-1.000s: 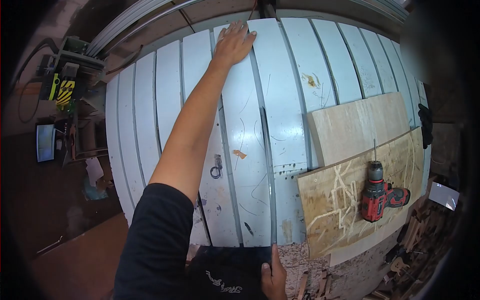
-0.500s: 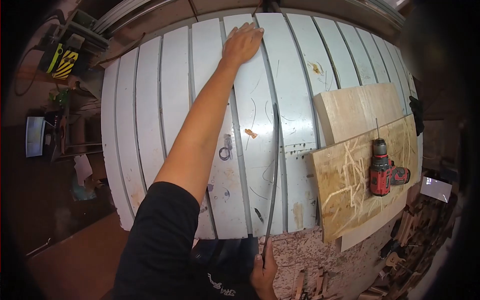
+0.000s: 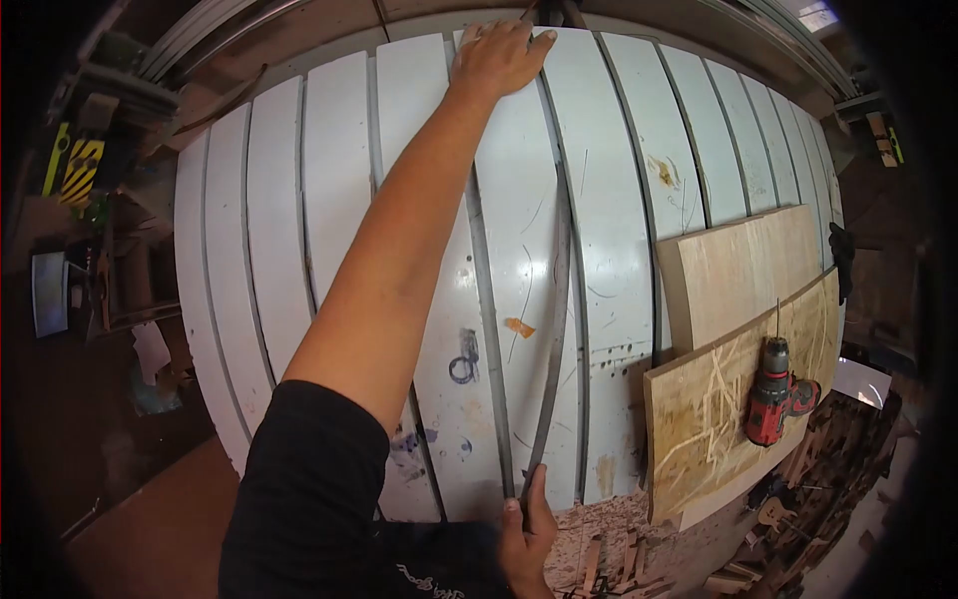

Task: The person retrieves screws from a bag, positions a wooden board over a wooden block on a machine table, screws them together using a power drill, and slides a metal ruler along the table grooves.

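My left hand [image 3: 499, 58] lies palm down near the far edge of the white slatted tabletop [image 3: 419, 110], its fingers spread, with the thumb beside a slot. At the near edge my right hand [image 3: 527, 544] is closed on the lower end of a thin, dark grey strip [image 3: 556, 339], pinched between thumb and fingers. The strip runs up the table, bowed slightly, and its upper part meets the slot that leads toward my left hand. Where its far end sits cannot be made out.
A red and black drill [image 3: 768, 404] lies on a grooved plywood board [image 3: 699, 429] at the right. Behind it is a paler wooden board [image 3: 748, 265]. A black glove [image 3: 841, 262] hangs at the right edge. Wood offcuts [image 3: 738, 574] lie below; a screen [image 3: 50, 294] stands far left.
The view has shifted a little. My right hand has brought the strip's near end left, out of line with the slot, and the strip now bows. My left hand stays flat near the far edge.
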The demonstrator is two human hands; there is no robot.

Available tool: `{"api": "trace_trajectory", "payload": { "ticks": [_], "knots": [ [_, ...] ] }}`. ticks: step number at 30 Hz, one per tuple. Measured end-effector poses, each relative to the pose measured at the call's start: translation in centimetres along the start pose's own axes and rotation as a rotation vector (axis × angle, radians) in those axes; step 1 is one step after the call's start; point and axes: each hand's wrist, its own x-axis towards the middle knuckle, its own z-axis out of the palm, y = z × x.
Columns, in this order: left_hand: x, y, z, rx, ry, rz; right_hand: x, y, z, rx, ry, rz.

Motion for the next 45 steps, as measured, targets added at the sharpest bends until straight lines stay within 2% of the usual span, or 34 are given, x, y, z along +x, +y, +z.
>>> {"api": "trace_trajectory", "payload": {
  "ticks": [1, 5, 9, 11, 15, 17, 18, 19, 21, 25, 27, 29, 31, 34, 37, 39, 40, 42, 45],
  "knots": [
    [0.6, 0.0, -0.3, 0.022, -0.072, -0.035, 0.4, -0.1, 0.7, -0.019, 0.024, -0.082],
    [2.9, -0.2, -0.4, -0.065, -0.041, -0.032, 2.5, -1.7, 1.7, -0.023, 0.033, -0.091],
    [3.7, 0.6, -2.3, -0.157, -0.122, -0.144, 4.6, -4.4, 0.7, -0.018, -0.018, -0.025],
    [4.5, 0.4, -1.9, -0.165, -0.149, -0.175, 3.9, -3.8, 0.3, -0.130, 0.007, -0.149],
    [5.4, -0.5, -1.2, -0.139, -0.178, -0.173, -1.2, -1.2, -0.3, -0.193, -0.073, 0.011],
    [4.7, -0.3, -1.6, -0.149, -0.188, -0.177, -3.3, 1.6, 0.2, -0.337, 0.069, -0.228],
    [4.2, -0.1, -1.7, -0.174, -0.108, -0.138, -3.6, 1.8, 0.3, -0.339, 0.065, -0.227],
    [3.9, 0.1, -1.7, -0.201, -0.029, -0.098, -3.9, 2.1, 0.5, -0.284, 0.072, -0.211],
    [4.7, -0.3, -1.4, -0.172, -0.088, -0.129, -3.6, 1.3, 0.5, -0.234, 0.075, -0.196],
    [5.1, -1.0, -1.0, -0.139, -0.172, -0.160, 4.0, -7.0, -0.1, -0.004, 0.009, 0.145],
    [4.5, -0.8, -1.5, -0.174, -0.132, -0.168, 8.2, -9.5, 1.4, 0.107, 0.028, 0.144],
    [4.7, -0.8, -1.1, -0.210, -0.094, -0.167, 8.7, -9.7, 2.1, 0.225, 0.053, 0.142],
    [5.1, -1.3, -0.5, -0.199, -0.081, -0.132, 7.2, -7.1, 2.8, -0.052, 0.058, -0.150],
    [4.8, -1.0, -1.7, -0.205, -0.143, -0.158, 2.2, -3.1, 1.1, -0.176, -0.008, -0.147],
    [4.9, -1.0, -1.2, -0.209, -0.090, -0.141, -3.3, 0.3, 0.5, -0.339, 0.078, -0.086],
    [4.9, -1.0, -1.4, -0.199, -0.093, -0.140, -4.6, 1.2, -0.4, -0.553, 0.025, -0.248],
    [4.8, -0.9, -1.4, -0.187, -0.101, -0.141, -3.9, 0.2, -0.1, -0.555, 0.027, -0.245],
    [4.6, -0.7, -1.4, -0.207, -0.095, -0.138, -1.0, -2.7, 0.4, -0.111, 0.074, 0.038],
    [4.5, -0.9, -1.3, -0.248, -0.070, -0.123, 6.9, -9.0, 0.3, 0.043, 0.012, 0.116]
  ]
}}
